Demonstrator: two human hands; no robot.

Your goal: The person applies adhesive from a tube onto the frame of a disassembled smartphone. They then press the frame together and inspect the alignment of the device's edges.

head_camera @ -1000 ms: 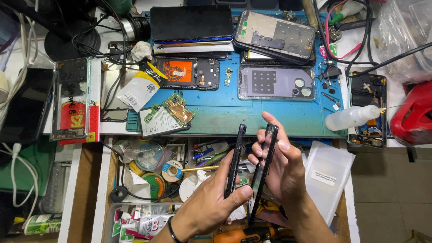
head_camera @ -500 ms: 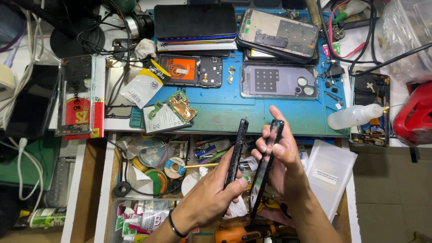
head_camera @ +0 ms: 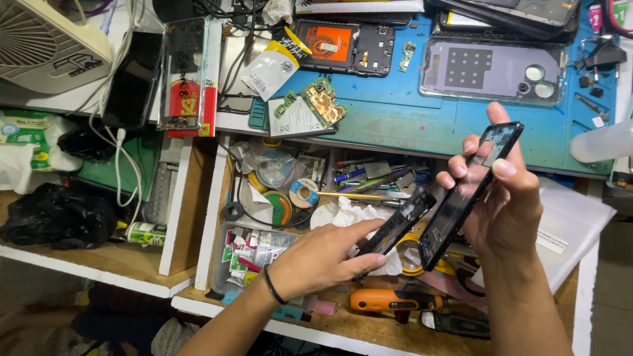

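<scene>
Right hand grips phone frame; left hand holds black screen.

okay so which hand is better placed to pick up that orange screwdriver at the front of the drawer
Left, probably. The left hand sits low over the drawer, just above the orange screwdriver, holding only a thin black panel. The right hand is raised higher, its fingers wrapped around the phone frame.
</scene>
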